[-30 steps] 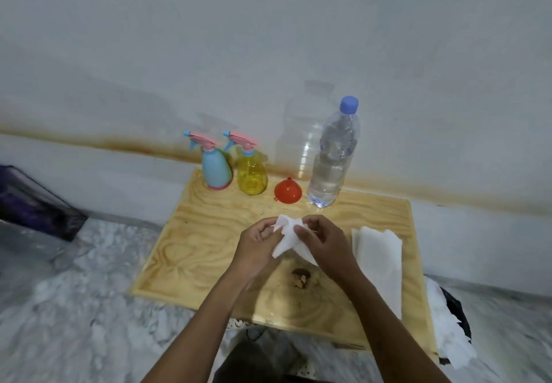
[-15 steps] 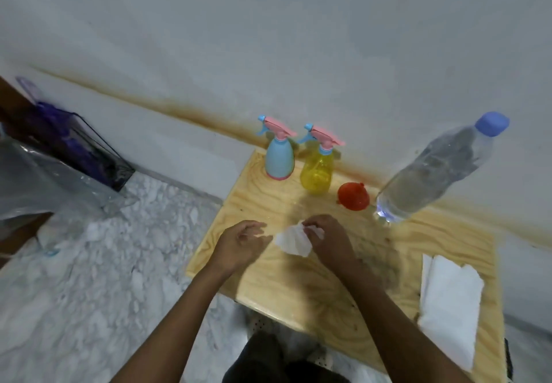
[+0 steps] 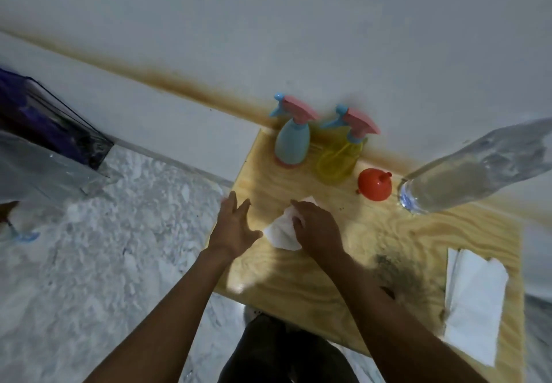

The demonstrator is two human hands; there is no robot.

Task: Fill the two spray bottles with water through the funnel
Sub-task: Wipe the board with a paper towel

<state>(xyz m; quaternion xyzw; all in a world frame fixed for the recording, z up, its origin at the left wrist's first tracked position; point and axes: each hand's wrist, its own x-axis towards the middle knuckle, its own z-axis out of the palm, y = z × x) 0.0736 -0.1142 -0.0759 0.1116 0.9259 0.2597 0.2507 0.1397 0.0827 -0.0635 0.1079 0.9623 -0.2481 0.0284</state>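
Gripping tissue (image 3: 282, 232), right hand (image 3: 319, 228) rests on wooden board (image 3: 352, 251) over marble floor (image 3: 119, 248); left hand (image 3: 234, 229) splayed.

The light is dim and bluish, with a soft glare patch on the wooden surface (image 3: 373, 233) near its front edge and faint shadows beside the forearms. Motion blur softens everything, and wide-angle distortion stretches the water bottle (image 3: 478, 167) at the right edge.

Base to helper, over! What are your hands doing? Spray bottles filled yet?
Left hand open, right hand curled on tissue. Blue spray bottle, yellow spray bottle capped, funnel on board. Nothing blocking.
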